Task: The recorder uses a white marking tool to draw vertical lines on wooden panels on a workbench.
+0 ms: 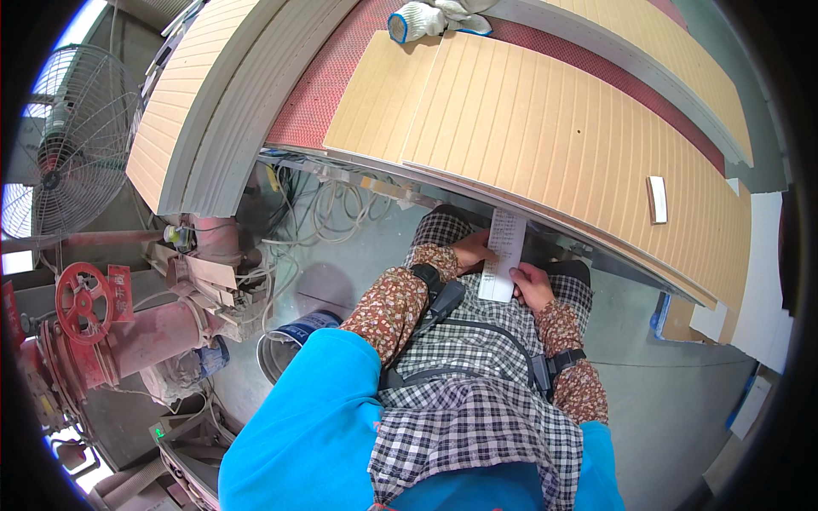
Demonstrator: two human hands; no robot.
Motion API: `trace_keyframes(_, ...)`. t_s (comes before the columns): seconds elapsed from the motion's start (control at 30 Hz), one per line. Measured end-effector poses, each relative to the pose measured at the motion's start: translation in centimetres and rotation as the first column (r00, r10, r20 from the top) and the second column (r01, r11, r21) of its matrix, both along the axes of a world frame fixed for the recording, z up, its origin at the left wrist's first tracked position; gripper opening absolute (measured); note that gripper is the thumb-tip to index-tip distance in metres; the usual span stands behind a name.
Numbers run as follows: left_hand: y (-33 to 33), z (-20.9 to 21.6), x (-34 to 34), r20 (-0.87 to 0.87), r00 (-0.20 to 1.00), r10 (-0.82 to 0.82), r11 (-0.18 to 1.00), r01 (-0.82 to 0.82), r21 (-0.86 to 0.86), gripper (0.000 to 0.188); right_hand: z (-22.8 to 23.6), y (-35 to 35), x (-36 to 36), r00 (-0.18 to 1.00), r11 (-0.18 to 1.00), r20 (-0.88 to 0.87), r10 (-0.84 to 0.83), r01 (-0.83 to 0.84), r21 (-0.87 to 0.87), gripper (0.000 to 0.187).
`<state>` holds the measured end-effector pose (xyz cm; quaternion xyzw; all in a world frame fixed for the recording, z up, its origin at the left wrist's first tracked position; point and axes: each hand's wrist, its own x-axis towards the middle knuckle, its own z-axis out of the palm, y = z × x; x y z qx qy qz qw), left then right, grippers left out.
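Observation:
Over my lap I hold a long white paper strip (pixel 501 264) covered with rows of small writing. My left hand (pixel 469 252) is closed at its left edge, the fingertips partly hidden. Lower down on the opposite edge, my right hand (pixel 534 287) pinches the paper between thumb and fingers. The strip's far end reaches the near edge of a tan grooved panel (pixel 528 128), which lies on the workbench in front of me.
White work gloves (pixel 417 21) lie at the panel's far left corner. A small white-faced block (pixel 657 200) rests on its right part. Left are stacked grooved boards (pixel 187 94), a caged fan (pixel 60 153), a red valve wheel (pixel 83 302), loose cables (pixel 336 204) and a bucket (pixel 277 353).

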<state>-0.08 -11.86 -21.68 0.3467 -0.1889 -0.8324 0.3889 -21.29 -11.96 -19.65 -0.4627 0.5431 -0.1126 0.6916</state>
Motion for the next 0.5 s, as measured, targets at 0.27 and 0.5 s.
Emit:
trace_keyframes(0.27, -0.07, -0.32, 0.1, -0.016, 0.999, -0.036, 0.999, 0.036, -0.014, 0.066, 0.16, 0.08, 0.02, 1.0, 1.0, 0.009, -0.014, 0.014, -0.001, 0.025)
trace_keyframes(0.5, -0.09, -0.03, 0.13, -0.041, 0.999, -0.03, 0.999, 0.029, -0.034, 0.066, -0.3, -0.03, -0.22, 1.0, 1.0, 0.002, 0.001, -0.001, -0.009, 0.026)
